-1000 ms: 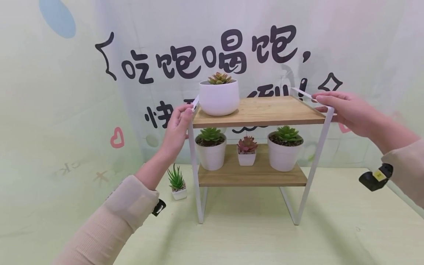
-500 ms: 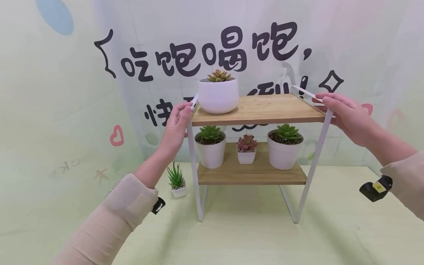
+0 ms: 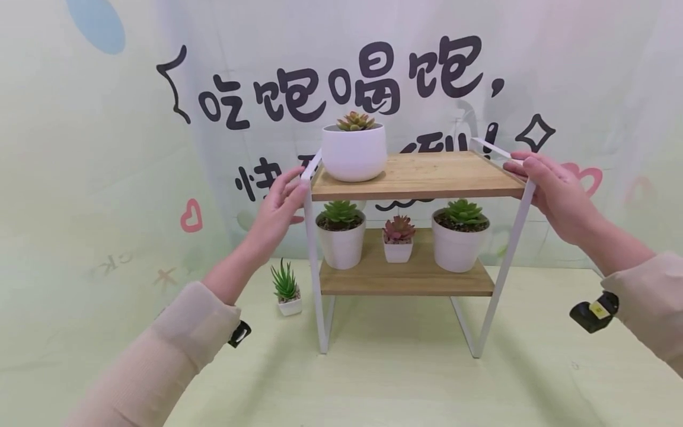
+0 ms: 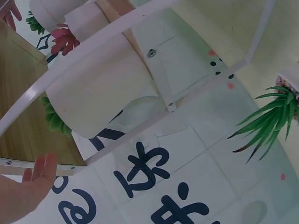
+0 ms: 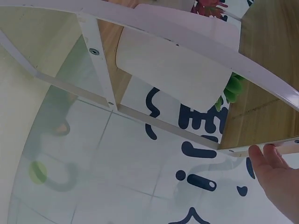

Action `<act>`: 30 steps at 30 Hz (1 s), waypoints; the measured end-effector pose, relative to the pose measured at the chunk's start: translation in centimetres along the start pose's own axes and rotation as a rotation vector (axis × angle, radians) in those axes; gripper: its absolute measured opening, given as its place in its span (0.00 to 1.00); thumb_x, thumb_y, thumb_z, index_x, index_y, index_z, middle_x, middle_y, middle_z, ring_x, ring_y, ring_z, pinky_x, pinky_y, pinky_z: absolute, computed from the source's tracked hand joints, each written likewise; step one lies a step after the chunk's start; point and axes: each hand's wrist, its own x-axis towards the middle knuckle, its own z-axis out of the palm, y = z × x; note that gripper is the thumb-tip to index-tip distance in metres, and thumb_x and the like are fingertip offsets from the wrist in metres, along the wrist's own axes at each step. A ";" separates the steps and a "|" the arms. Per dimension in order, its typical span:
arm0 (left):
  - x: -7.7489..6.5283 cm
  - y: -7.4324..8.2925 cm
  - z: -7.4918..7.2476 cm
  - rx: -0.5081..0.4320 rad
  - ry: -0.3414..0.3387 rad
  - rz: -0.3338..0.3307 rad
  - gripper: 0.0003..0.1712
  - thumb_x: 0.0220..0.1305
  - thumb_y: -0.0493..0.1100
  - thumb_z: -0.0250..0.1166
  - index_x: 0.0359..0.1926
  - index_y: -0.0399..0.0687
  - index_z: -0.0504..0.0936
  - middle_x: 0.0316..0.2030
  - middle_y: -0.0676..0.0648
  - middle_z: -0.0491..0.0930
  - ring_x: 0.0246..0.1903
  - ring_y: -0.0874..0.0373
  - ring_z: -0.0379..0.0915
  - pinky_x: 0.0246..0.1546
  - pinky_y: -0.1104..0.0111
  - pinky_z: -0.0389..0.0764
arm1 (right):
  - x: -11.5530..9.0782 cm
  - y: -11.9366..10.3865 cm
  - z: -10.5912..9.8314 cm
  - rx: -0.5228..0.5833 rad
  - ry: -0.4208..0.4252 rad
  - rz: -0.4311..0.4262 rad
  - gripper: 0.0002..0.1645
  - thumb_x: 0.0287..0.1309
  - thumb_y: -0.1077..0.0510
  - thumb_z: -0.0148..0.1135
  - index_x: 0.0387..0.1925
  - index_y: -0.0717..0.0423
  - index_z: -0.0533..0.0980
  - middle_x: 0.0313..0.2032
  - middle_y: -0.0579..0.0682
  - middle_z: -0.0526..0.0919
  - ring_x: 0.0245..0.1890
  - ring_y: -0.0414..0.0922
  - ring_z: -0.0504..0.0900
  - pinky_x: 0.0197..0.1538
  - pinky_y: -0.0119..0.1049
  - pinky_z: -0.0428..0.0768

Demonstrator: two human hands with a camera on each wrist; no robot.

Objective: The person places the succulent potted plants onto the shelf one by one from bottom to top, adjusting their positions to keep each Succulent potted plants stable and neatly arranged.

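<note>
A two-tier plant shelf with wooden boards (image 3: 443, 172) and a white frame (image 3: 508, 249) stands before me. My left hand (image 3: 274, 210) is at the upper left rail, its fairly straight fingers resting against the outer side. At the upper right rail, my right hand (image 3: 565, 196) touches the frame with extended fingertips. A succulent in a round white pot (image 3: 354, 153) sits on the top board's left end. Below, two green succulents in white pots (image 3: 341, 246) (image 3: 459, 246) flank a small reddish succulent (image 3: 398, 237). Both wrist views show fingertips right at the rails.
A small spiky green plant in a white square pot (image 3: 288, 293) stands on the pale table (image 3: 400, 385), left of the shelf. Behind hangs a light curtain (image 3: 587, 77) printed with large black characters. Each sleeve carries a black wrist device (image 3: 594, 311).
Both hands have loosened on the rails and their fingers lie straighter. The left hand has drawn slightly outward, and the right wrist has dropped a little. The shelf and plants stay in place.
</note>
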 end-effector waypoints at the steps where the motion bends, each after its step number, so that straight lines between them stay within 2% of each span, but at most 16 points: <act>1: -0.2 -0.5 -0.2 0.005 0.004 -0.014 0.29 0.69 0.52 0.46 0.68 0.54 0.53 0.63 0.41 0.61 0.56 0.44 0.65 0.52 0.52 0.70 | 0.0 0.0 0.0 0.000 0.000 -0.001 0.13 0.67 0.56 0.45 0.48 0.47 0.74 0.44 0.40 0.82 0.45 0.34 0.77 0.44 0.21 0.74; 5: -1.0 -3.0 -1.4 0.044 0.029 -0.116 0.32 0.69 0.49 0.48 0.69 0.50 0.48 0.66 0.39 0.56 0.58 0.42 0.62 0.54 0.53 0.69 | -0.1 -0.2 -0.2 -0.009 -0.005 0.023 0.15 0.67 0.54 0.46 0.52 0.47 0.72 0.44 0.40 0.82 0.45 0.33 0.78 0.44 0.20 0.74; 11: -2.3 -7.8 -3.8 0.088 -0.014 -0.416 0.37 0.68 0.43 0.48 0.70 0.42 0.39 0.68 0.33 0.45 0.61 0.37 0.55 0.57 0.51 0.66 | 0.0 -0.3 -0.3 -0.015 -0.007 0.043 0.16 0.67 0.54 0.46 0.53 0.49 0.71 0.44 0.41 0.81 0.45 0.35 0.78 0.44 0.21 0.75; 14: -2.9 -10.4 -4.8 0.110 -0.031 -0.521 0.37 0.68 0.40 0.47 0.70 0.38 0.38 0.68 0.30 0.43 0.61 0.35 0.54 0.56 0.49 0.66 | 0.0 -0.3 -0.3 -0.023 -0.011 0.033 0.15 0.67 0.54 0.45 0.52 0.48 0.71 0.44 0.42 0.80 0.44 0.36 0.79 0.44 0.22 0.76; 19: -4.3 -14.6 -5.3 0.190 -0.075 -0.631 0.41 0.64 0.37 0.51 0.69 0.33 0.36 0.66 0.27 0.43 0.59 0.32 0.56 0.53 0.49 0.69 | -0.1 -0.3 -0.2 -0.030 -0.003 0.028 0.16 0.67 0.54 0.45 0.53 0.50 0.69 0.44 0.43 0.80 0.43 0.36 0.79 0.44 0.22 0.76; 22: -5.0 -16.9 -5.1 0.198 -0.108 -0.680 0.45 0.62 0.37 0.54 0.69 0.33 0.34 0.66 0.26 0.43 0.58 0.31 0.56 0.52 0.50 0.69 | -0.1 -0.4 -0.3 -0.042 0.005 0.033 0.16 0.67 0.53 0.46 0.54 0.50 0.68 0.43 0.42 0.80 0.43 0.36 0.79 0.43 0.23 0.76; 26: -5.7 -19.4 -4.8 0.193 -0.148 -0.679 0.49 0.58 0.38 0.59 0.68 0.32 0.35 0.65 0.27 0.44 0.57 0.31 0.57 0.51 0.52 0.69 | -0.1 -0.3 -0.3 -0.086 0.019 0.048 0.17 0.67 0.52 0.45 0.55 0.49 0.68 0.43 0.41 0.80 0.43 0.36 0.78 0.42 0.24 0.77; 30: -6.2 -21.2 -4.2 0.186 -0.162 -0.660 0.51 0.54 0.39 0.63 0.68 0.31 0.39 0.65 0.28 0.46 0.48 0.41 0.66 0.39 0.62 0.74 | -0.2 -0.1 -0.3 -0.114 0.012 0.060 0.19 0.67 0.51 0.44 0.57 0.49 0.66 0.45 0.40 0.79 0.43 0.37 0.77 0.42 0.26 0.77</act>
